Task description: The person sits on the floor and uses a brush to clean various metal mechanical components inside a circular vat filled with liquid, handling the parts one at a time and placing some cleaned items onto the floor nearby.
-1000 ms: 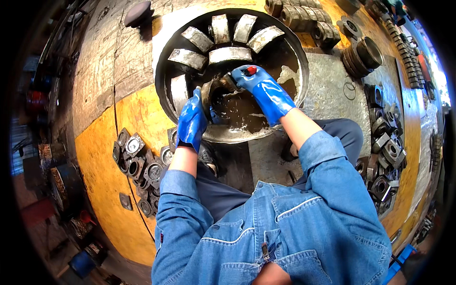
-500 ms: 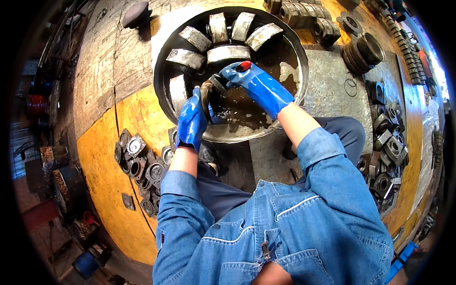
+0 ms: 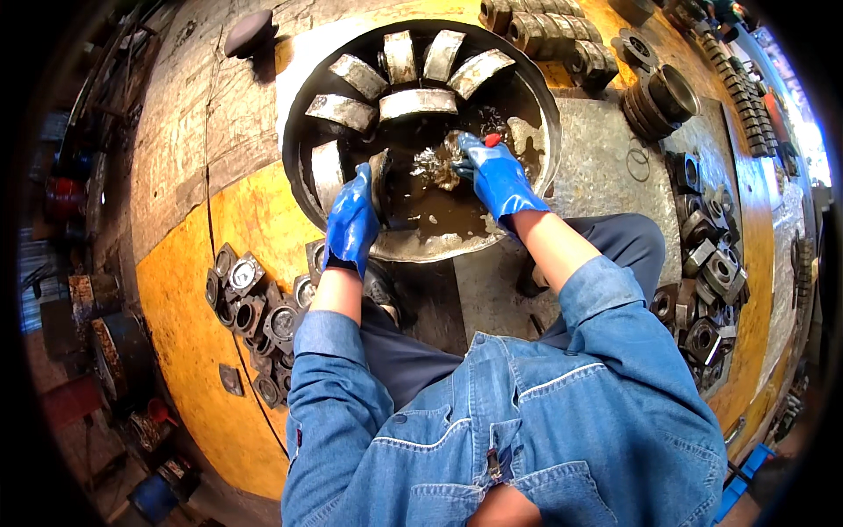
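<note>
A wide round metal pan (image 3: 551, 114) of murky brown liquid sits in front of me. My left hand (image 3: 353, 215), in a blue rubber glove, grips a dark ring-shaped metal part (image 3: 379, 180) upright at the pan's near left. My right hand (image 3: 493, 174), gloved alike, is closed on a brush (image 3: 450, 162) with a red end (image 3: 492, 140); its bristles are blurred in splashing liquid, apart from the ring. Several curved metal blocks stand around the pan's far and left side, among them a pale block (image 3: 419, 104) near the middle and another (image 3: 327, 174) beside my left hand.
Dark metal flanges (image 3: 281, 323) lie piled at the left on yellow flooring. More metal parts (image 3: 716, 263) are heaped at the right. A stack of rings (image 3: 654, 110) and rows of blocks (image 3: 549, 35) stand beyond the pan. A rounded dark object (image 3: 249, 33) is at far left.
My right hand has drawn the brush away from the ring, rightward and slightly down into the liquid, raising a splash. My left hand keeps its hold on the ring, nearly still.
</note>
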`<control>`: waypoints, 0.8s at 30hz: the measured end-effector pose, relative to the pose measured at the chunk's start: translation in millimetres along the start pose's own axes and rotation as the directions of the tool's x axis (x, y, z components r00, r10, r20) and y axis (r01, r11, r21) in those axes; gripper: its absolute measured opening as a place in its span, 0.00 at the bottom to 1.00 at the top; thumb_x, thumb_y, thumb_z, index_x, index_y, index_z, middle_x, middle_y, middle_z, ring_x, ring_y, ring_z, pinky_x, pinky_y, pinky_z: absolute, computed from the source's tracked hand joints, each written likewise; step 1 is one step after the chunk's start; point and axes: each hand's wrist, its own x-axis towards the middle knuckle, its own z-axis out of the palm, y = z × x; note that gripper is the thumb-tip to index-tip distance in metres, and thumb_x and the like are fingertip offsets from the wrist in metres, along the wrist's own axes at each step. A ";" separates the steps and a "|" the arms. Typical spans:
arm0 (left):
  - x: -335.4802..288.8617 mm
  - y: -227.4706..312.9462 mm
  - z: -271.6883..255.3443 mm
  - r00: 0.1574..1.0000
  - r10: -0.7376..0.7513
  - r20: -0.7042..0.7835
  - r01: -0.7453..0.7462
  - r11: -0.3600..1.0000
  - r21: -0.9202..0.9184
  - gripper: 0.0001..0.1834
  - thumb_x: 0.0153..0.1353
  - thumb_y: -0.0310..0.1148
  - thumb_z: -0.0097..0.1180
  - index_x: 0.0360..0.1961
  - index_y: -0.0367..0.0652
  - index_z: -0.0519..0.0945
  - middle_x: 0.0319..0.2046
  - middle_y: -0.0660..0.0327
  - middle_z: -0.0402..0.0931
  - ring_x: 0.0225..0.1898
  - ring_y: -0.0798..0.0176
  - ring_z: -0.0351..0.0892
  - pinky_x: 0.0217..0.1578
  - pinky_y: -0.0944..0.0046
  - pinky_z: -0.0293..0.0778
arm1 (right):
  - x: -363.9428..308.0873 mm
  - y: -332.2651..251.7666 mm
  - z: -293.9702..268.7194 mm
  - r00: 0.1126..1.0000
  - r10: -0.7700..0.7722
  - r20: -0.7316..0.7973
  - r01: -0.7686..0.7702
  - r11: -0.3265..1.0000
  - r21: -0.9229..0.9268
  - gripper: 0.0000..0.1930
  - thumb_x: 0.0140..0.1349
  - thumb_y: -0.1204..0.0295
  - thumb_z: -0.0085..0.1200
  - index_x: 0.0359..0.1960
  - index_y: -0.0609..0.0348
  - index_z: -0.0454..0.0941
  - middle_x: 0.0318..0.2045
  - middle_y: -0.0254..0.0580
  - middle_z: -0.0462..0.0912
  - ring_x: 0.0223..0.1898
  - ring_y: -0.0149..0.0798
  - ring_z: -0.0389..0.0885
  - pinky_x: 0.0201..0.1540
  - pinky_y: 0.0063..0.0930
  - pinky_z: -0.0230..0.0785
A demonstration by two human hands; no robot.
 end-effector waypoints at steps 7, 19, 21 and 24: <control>0.7 9.4 -4.2 0.992 -0.120 0.045 0.123 0.990 -0.070 0.21 0.84 0.33 0.41 0.69 0.37 0.75 0.56 0.34 0.82 0.58 0.35 0.81 0.60 0.47 0.77 | -14.0 -4.8 51.8 0.981 -0.050 0.186 -0.073 0.798 0.598 0.15 0.81 0.63 0.51 0.57 0.60 0.79 0.47 0.42 0.88 0.43 0.35 0.89 0.48 0.29 0.85; 3.7 -0.3 4.3 0.996 -0.085 0.036 0.086 0.996 -0.005 0.25 0.75 0.19 0.44 0.71 0.35 0.73 0.55 0.32 0.81 0.58 0.34 0.82 0.60 0.46 0.78 | -73.0 34.6 46.1 0.954 -0.104 0.281 0.141 0.983 -0.116 0.16 0.71 0.55 0.62 0.37 0.55 0.88 0.26 0.33 0.86 0.26 0.26 0.74 0.31 0.28 0.70; 4.1 1.4 1.5 0.986 -0.139 0.097 0.139 0.990 0.009 0.28 0.72 0.17 0.44 0.73 0.36 0.71 0.56 0.32 0.81 0.60 0.34 0.81 0.62 0.46 0.77 | -78.8 33.7 42.0 0.942 -0.114 0.314 0.181 0.964 -0.193 0.16 0.70 0.56 0.62 0.35 0.55 0.88 0.26 0.33 0.85 0.26 0.27 0.75 0.32 0.29 0.71; 3.4 -0.9 -0.6 0.991 -0.111 0.079 0.111 0.994 0.011 0.30 0.70 0.16 0.43 0.74 0.36 0.71 0.57 0.32 0.80 0.61 0.34 0.81 0.63 0.46 0.76 | -73.5 25.5 36.4 0.929 -0.115 0.353 0.296 0.802 -0.518 0.17 0.68 0.56 0.58 0.33 0.57 0.87 0.29 0.47 0.87 0.31 0.45 0.83 0.40 0.41 0.76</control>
